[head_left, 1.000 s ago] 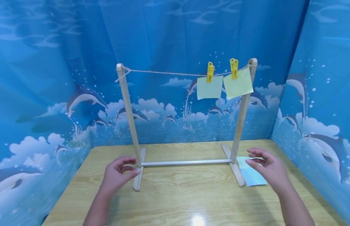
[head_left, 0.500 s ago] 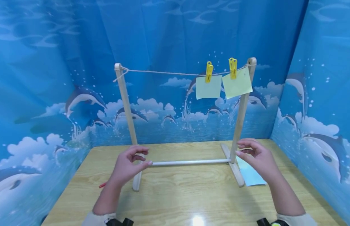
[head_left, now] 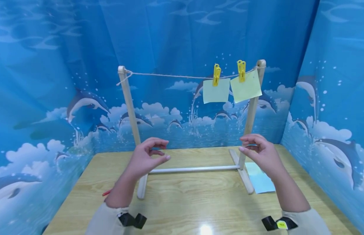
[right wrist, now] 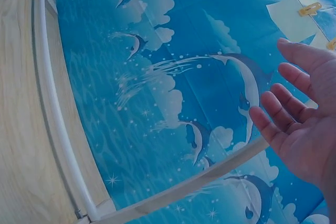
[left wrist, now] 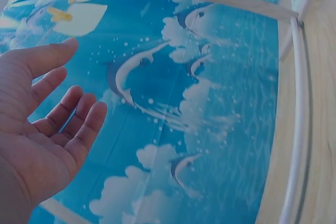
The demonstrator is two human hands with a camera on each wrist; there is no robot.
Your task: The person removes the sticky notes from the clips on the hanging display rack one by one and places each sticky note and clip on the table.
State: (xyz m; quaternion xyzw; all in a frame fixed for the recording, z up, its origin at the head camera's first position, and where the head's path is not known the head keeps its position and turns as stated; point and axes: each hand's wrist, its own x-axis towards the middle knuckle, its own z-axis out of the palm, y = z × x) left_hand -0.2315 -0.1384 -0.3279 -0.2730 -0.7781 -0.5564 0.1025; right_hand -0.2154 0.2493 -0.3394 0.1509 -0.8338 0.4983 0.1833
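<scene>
My left hand (head_left: 148, 158) hovers in front of the left post (head_left: 130, 107) of a wooden rack, fingers loosely bent and holding nothing. Before the right post (head_left: 251, 114) floats my right hand (head_left: 261, 155), also holding nothing, its thumb apart from the fingers. A string (head_left: 170, 76) runs between the post tops. Near its right end two yellow clothespins hang: one (head_left: 216, 75) clips a pale green paper (head_left: 216, 93), the other (head_left: 241, 71) a yellow-green paper (head_left: 246, 87). In the left wrist view both papers and clothespins show above the left hand (left wrist: 52, 124).
A white rod (head_left: 193, 169) joins the posts low down over the wooden table (head_left: 193, 202). Light blue and green papers (head_left: 261, 182) lie by the right foot. A small red object (head_left: 106, 193) lies left of the rack, partly hidden by my forearm. A dolphin-print curtain (head_left: 176, 39) surrounds the table.
Both hands have risen and moved inward, toward each other. The red object and both sleeves with their black straps have come into view. The papers and clothespins stay on the string.
</scene>
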